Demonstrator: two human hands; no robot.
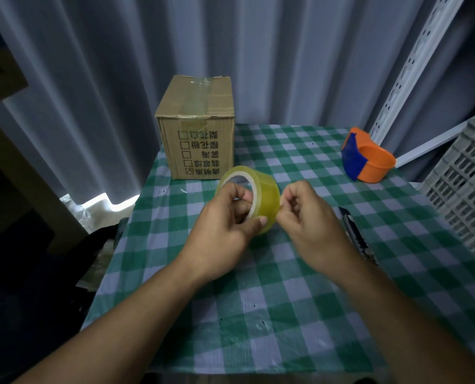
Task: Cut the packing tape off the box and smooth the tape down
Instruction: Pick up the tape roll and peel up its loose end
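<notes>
Just in front of the box [196,126], the left hand [225,225] grips the roll [261,187], fingers through its core; the right hand [308,217] pinches at its outer edge. It looks light, stiff and slick: best held by the core. The box front shows upside-down Chinese print, lowest checkbox ticked.

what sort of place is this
Likely a makeshift packing or storage corner: a taped cardboard box and an orange tape dispenser on a checked tablecloth, with slotted metal shelving and a plastic crate alongside.

Green-check table [286,314]: cardboard box [197,126] back L, orange tape dispenser [369,159] back R.
</notes>
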